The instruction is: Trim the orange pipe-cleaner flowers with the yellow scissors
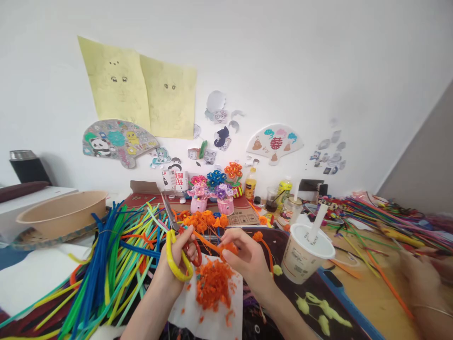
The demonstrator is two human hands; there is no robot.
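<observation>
My left hand is closed around scissors with one yellow and one red handle loop; the blades point up and away from me. Its fingertips also meet one end of an orange pipe cleaner. My right hand pinches the fuzzy orange other end, partly hidden by the fingers. Below both hands, a heap of orange fuzz clippings lies on a white paper sheet. Just beyond them is a cluster of orange pipe-cleaner flowers.
Bundled pipe cleaners cover the left side, near a tan basin. A lidded cup with a straw stands right of my right hand. Small potted flowers stand at the back. Another person's blurred hand is at far right.
</observation>
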